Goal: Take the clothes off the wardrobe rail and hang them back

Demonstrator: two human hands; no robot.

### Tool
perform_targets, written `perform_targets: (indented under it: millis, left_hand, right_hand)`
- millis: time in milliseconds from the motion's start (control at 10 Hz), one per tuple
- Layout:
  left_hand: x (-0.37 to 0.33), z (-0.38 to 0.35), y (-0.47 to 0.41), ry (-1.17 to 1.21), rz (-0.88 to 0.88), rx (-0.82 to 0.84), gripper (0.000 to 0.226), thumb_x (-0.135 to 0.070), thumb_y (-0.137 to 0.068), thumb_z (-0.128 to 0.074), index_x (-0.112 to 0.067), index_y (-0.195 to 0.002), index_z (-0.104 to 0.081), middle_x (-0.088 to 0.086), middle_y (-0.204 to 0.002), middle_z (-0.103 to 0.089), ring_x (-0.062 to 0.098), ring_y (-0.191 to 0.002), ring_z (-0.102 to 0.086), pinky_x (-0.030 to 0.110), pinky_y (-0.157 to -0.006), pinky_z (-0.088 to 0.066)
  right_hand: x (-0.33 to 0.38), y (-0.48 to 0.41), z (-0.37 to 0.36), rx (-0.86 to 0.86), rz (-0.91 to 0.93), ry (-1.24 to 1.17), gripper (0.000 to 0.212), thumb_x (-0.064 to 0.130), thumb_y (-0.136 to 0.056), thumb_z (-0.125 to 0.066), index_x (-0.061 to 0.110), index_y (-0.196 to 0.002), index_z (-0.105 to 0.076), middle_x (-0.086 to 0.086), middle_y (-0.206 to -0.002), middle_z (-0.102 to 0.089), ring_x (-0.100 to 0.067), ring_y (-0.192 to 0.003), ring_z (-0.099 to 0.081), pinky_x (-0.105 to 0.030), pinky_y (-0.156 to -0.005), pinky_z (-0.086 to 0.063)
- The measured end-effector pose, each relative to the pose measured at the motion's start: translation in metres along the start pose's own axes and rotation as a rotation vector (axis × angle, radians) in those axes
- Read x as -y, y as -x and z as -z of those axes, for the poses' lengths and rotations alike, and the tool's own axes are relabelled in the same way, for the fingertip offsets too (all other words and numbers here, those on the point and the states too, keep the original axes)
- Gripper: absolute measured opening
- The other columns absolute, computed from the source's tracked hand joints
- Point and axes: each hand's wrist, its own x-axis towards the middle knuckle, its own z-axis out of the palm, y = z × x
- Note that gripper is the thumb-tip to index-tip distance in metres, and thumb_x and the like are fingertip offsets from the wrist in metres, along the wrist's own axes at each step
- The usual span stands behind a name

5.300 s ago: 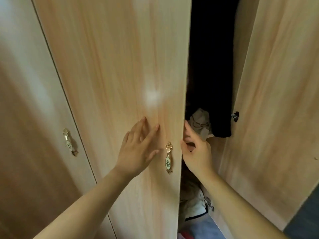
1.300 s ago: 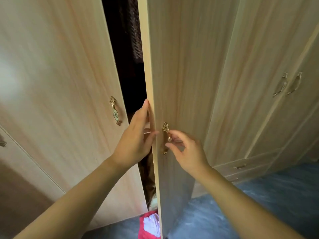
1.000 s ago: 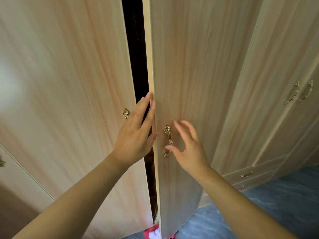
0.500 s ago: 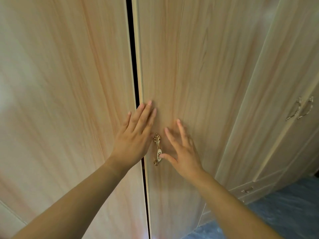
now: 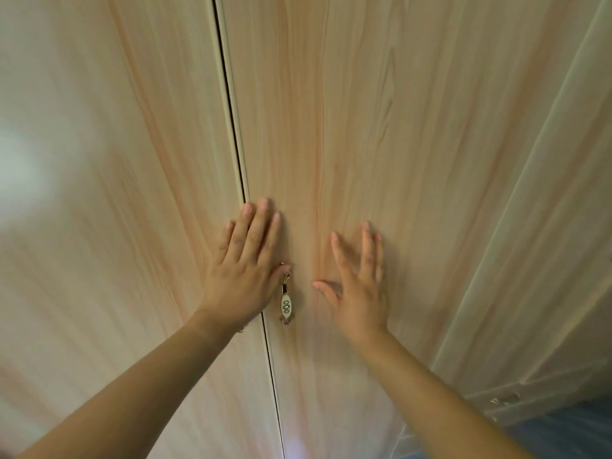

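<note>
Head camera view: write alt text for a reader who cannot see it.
Two bare hands press flat on closed pale wood-grain wardrobe doors. The left hand covers the thin dark seam, the right hand lies spread on the right door, a small gold-and-white oval handle between them.

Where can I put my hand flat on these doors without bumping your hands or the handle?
The right door is bare above the left hand and right hand, from the dark seam to its right edge. The left door is bare left of the left hand. It is crowded between the hands, where the handle hangs.
</note>
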Motion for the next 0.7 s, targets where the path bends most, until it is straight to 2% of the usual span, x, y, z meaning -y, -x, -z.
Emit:
perform_targets:
  millis: [200, 300, 400, 500, 600, 700]
  left_hand:
    - [0.000, -0.003, 0.000, 0.001, 0.011, 0.006, 0.073, -0.049, -0.094, -0.039, -0.007, -0.149, -0.016, 0.010, -0.159, 0.002, 0.026, -0.146, -0.001, 0.041, -0.119, -0.003]
    - [-0.004, 0.000, 0.000, 0.078, 0.024, -0.026, 0.071, -0.042, -0.093, -0.043, -0.004, -0.148, -0.019, 0.011, -0.159, 0.000, 0.028, -0.146, -0.004, 0.043, -0.119, -0.004]
    - [-0.010, 0.003, -0.001, 0.132, 0.005, -0.047, 0.067, -0.029, -0.090, -0.052, -0.004, -0.147, -0.026, 0.016, -0.157, -0.010, 0.029, -0.146, -0.009, 0.043, -0.118, -0.002]
    - [-0.013, 0.008, 0.001, 0.216, -0.043, -0.014, 0.066, -0.037, -0.091, -0.046, -0.009, -0.148, -0.026, 0.017, -0.156, -0.013, 0.028, -0.146, -0.006, 0.046, -0.117, 0.000]
    - [-0.014, 0.017, 0.003, 0.338, -0.150, 0.009, 0.065, -0.048, -0.092, -0.036, -0.016, -0.148, -0.027, 0.014, -0.156, -0.019, 0.028, -0.145, -0.012, 0.049, -0.115, 0.001]
    - [-0.018, 0.018, 0.007, 0.476, -0.284, 0.027, 0.064, -0.052, -0.089, -0.038, -0.020, -0.144, -0.037, 0.013, -0.150, -0.034, 0.030, -0.142, -0.022, 0.054, -0.114, -0.003]
  right_hand:
    - [0.002, 0.000, -0.002, 0.020, -0.018, 0.030, 0.092, 0.050, -0.071, -0.071, 0.033, -0.145, -0.019, -0.013, -0.152, -0.009, -0.035, -0.139, -0.011, -0.054, -0.105, -0.034]
    - [0.004, 0.000, 0.003, 0.060, -0.026, 0.008, 0.093, 0.048, -0.073, -0.071, 0.035, -0.145, -0.012, -0.010, -0.154, -0.003, -0.033, -0.141, -0.004, -0.054, -0.106, -0.031]
    - [0.005, 0.001, 0.014, 0.087, -0.019, 0.020, 0.089, 0.048, -0.075, -0.069, 0.032, -0.146, -0.016, -0.009, -0.154, -0.003, -0.031, -0.141, -0.007, -0.049, -0.105, -0.032]
    - [0.008, 0.005, 0.026, 0.115, -0.059, 0.074, 0.076, 0.054, -0.082, -0.055, 0.026, -0.145, -0.022, -0.009, -0.154, -0.013, -0.031, -0.139, -0.023, -0.050, -0.102, -0.039]
    - [0.016, 0.023, 0.049, 0.094, -0.123, 0.164, 0.064, 0.056, -0.085, -0.043, 0.019, -0.137, -0.035, -0.014, -0.143, -0.040, -0.034, -0.127, -0.045, -0.051, -0.090, -0.048]
    - [0.031, 0.051, 0.068, 0.028, -0.244, 0.257, 0.061, 0.054, -0.087, -0.040, 0.011, -0.129, -0.050, -0.016, -0.137, -0.049, -0.036, -0.121, -0.050, -0.052, -0.089, -0.048]
